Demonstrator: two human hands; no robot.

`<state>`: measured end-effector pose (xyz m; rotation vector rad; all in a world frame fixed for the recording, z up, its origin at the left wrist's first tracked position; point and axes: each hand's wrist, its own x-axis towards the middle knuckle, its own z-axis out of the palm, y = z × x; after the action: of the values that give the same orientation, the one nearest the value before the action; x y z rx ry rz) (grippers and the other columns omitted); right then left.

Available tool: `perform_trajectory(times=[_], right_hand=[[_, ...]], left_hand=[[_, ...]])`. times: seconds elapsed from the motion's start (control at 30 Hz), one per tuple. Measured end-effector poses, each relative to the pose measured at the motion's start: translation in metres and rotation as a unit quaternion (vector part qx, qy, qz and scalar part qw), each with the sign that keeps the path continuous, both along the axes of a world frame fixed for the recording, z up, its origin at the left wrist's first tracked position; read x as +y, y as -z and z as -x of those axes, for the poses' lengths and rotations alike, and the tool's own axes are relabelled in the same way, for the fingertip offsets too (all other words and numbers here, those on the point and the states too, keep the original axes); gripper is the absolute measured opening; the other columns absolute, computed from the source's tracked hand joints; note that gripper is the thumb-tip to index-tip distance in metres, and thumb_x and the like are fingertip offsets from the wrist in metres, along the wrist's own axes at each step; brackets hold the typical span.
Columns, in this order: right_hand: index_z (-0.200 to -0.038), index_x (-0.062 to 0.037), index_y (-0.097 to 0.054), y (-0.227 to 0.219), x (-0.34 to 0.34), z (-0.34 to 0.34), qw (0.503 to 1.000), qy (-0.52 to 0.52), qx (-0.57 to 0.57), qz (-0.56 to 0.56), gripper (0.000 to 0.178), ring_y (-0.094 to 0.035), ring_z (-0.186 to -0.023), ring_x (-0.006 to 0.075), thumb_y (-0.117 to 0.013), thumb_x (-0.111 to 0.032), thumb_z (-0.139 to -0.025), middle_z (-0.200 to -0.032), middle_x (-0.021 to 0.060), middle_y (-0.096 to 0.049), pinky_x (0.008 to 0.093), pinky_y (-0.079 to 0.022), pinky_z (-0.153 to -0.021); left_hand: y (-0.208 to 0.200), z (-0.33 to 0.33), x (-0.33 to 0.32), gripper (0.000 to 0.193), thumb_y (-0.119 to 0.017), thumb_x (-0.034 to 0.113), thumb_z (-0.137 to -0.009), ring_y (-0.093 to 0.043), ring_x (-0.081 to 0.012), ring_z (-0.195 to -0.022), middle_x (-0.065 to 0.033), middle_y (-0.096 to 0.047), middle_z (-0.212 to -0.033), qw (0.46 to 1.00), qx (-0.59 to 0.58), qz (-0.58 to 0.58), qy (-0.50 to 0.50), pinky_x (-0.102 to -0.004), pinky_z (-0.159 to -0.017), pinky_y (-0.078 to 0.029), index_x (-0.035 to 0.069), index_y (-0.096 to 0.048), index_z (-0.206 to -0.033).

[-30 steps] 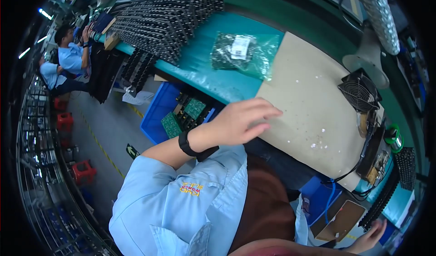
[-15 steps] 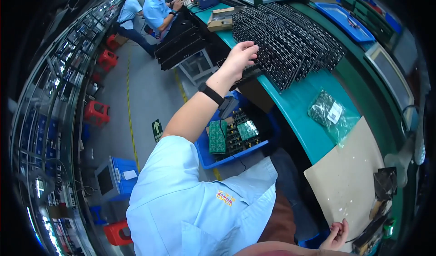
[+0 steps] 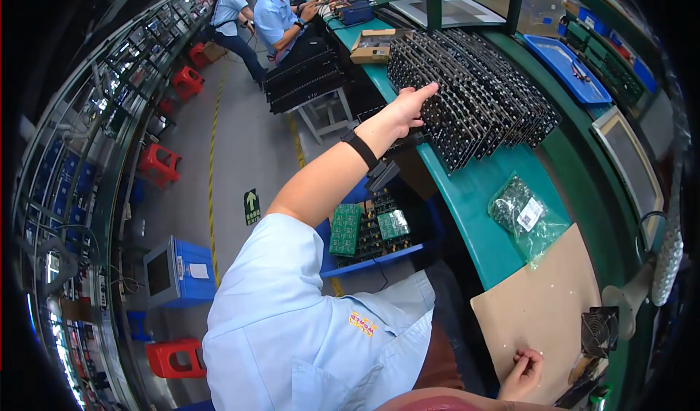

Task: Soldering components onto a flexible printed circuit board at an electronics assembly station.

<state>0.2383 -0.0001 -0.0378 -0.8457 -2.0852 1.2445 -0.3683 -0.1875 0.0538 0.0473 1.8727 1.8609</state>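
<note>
My left arm, with a black wristband, reaches across to a long row of dark circuit boards [image 3: 474, 97] standing on edge, closely packed, on the green bench. At the row's near left edge is my left hand [image 3: 410, 110], its index finger stretched toward the boards and the other fingers partly bent. Nothing shows in it; whether the fingertip touches a board I cannot tell. My right hand [image 3: 522, 373] hovers over or rests on a brown cardboard sheet [image 3: 547, 301], fingertips curled together. Anything pinched there is too small to make out.
A clear bag of small parts [image 3: 518, 207] lies on the green bench [image 3: 474, 225]. Below sits a blue bin [image 3: 379, 259] holding green circuit boards [image 3: 345, 229]. A black fan [image 3: 600, 331] stands by the cardboard. Co-workers [image 3: 277, 17] and red stools [image 3: 159, 164] are farther left.
My left hand has moved slightly right and its index finger has straightened toward the boards. My right hand has shifted left and farther onto the cardboard. The whole view has tilted a little.
</note>
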Motion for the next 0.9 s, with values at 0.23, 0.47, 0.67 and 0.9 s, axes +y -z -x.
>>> perform_trajectory(times=[0.23,0.47,0.67,0.9], right_hand=[[-0.093,-0.0017,-0.054,0.004,0.017,-0.008,0.993,-0.006,0.099,0.059,0.011,-0.056,-0.076,0.0117,-0.046,0.005,-0.097,-0.09,0.0088,-0.06,0.0234,-0.048,-0.072],[-0.093,-0.0008,-0.053,-0.01,0.026,-0.009,0.988,0.01,0.118,0.096,0.009,-0.057,-0.075,0.0125,-0.049,0.005,-0.097,-0.089,0.0102,-0.061,0.024,-0.049,-0.072],[-0.092,0.0001,-0.053,-0.016,0.033,-0.001,0.986,0.01,0.127,0.111,0.007,-0.058,-0.076,0.013,-0.051,0.004,-0.097,-0.09,0.0113,-0.062,0.0241,-0.049,-0.072],[-0.093,-0.0004,-0.055,-0.014,0.027,-0.006,0.994,0.023,0.075,0.081,0.006,-0.057,-0.076,0.0127,-0.052,0.001,-0.098,-0.089,0.0094,-0.063,0.0246,-0.049,-0.072]], left_hand=[[-0.023,-0.024,0.02,0.07,-0.072,0.057,-0.081,-0.046,-0.0262,-0.12,-0.0091,-0.045,-0.144,0.999,-0.04,0.015,0.026,-0.0432,-0.103,-0.033,0.021,-0.05,-0.137],[-0.036,-0.046,0.036,0.077,-0.081,0.05,-0.076,-0.044,-0.0276,-0.121,-0.0129,-0.036,-0.144,0.997,-0.082,-0.006,-0.004,-0.0495,-0.099,-0.038,0.021,-0.047,-0.139],[-0.023,-0.027,0.041,0.074,-0.082,0.047,-0.076,-0.046,-0.0299,-0.121,-0.0127,-0.04,-0.136,0.997,-0.032,-0.05,-0.058,-0.0531,-0.096,-0.042,0.022,-0.049,-0.137],[-0.006,-0.012,0.031,0.053,-0.075,0.041,-0.086,-0.063,-0.025,-0.084,-0.0096,-0.059,-0.108,0.989,0.021,-0.136,-0.053,-0.0407,-0.075,-0.054,0.019,-0.054,-0.13]])
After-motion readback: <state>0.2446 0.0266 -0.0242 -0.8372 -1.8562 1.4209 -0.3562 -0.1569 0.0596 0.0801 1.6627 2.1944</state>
